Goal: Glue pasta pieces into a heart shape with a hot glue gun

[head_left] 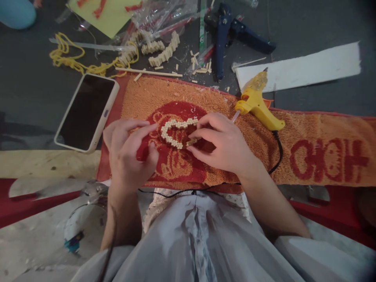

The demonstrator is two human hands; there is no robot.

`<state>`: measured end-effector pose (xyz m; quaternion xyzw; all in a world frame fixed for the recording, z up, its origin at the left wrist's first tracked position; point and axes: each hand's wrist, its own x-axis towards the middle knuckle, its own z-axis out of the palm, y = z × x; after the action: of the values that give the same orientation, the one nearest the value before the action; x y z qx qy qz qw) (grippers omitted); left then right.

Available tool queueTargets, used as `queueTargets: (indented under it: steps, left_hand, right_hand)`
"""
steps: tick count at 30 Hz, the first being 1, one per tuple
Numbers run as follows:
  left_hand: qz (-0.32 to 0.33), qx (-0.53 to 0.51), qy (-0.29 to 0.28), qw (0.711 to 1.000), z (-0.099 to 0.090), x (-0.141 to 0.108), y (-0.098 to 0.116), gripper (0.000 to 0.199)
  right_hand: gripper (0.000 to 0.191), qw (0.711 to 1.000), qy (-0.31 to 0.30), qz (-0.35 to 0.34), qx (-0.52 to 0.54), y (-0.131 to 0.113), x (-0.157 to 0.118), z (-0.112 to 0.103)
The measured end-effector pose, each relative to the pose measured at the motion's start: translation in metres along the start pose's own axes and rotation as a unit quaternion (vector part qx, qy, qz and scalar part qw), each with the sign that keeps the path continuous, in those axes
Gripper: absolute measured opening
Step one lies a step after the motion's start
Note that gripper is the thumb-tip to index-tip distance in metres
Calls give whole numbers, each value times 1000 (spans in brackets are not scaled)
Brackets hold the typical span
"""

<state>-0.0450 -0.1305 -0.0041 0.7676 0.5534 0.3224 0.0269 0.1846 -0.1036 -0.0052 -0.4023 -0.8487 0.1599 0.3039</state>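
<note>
An outline of short pale stick pieces, glued side by side into a curved, roughly heart-like shape, lies on the orange and red towel. My right hand closes its fingertips on the outline's right side, hiding part of it. To the left of the shape is my left hand, its thumb and fingers apart and holding nothing; the index fingertip comes close to the outline. A yellow glue gun with a clear glue stick in its back rests on the towel beyond my right hand.
A phone lies at the left. Behind the towel are blue-handled cutters, a white strip, yellow yarn, curved stick-piece strips, loose cut bits, plastic wrappers and yellow paper. The glue gun's black cord crosses the towel.
</note>
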Motion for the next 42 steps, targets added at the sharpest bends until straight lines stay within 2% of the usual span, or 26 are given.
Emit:
queueTargets:
  steps: [6,21,42]
  left_hand:
    - [-17,3,1,1000,0,3,-11,42]
    - [-7,-11,-8,1000,5,2,-12,32]
    - [4,2,-27,1000,3,2,-7,25]
  right_hand:
    - [13,1000,5,-3,10,1,-1,1]
    - [9,1000,-5,12,9,-1,-1,-1]
    - [10,1000,2,-5,-2,0,-2,0]
